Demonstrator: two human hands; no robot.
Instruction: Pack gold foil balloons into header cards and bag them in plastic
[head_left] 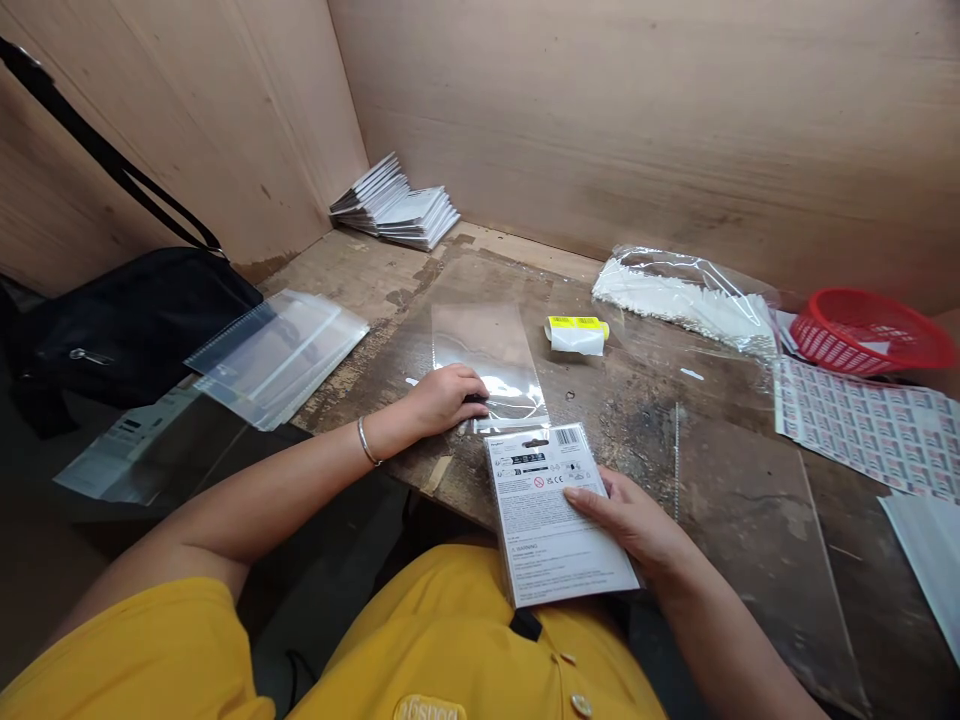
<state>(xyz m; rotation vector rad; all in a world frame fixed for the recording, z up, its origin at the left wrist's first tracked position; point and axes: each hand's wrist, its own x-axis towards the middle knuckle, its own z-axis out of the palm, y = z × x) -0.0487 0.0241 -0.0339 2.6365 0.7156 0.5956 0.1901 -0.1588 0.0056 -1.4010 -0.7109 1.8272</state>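
Observation:
My right hand grips a flat white printed package card by its right edge, thumb on top, above my lap at the table's front edge. The card's top end points at the near end of a clear plastic sleeve lying flat on the worn wooden table. My left hand rests on the table with its fingers curled and pressed on the sleeve's near left corner. A thin bracelet circles my left wrist.
A pile of clear sleeves and a black bag lie at left. Stacked white cards sit in the far corner. A yellow-and-white label roll, a bag of white pieces, a red basket and sticker sheets lie at right.

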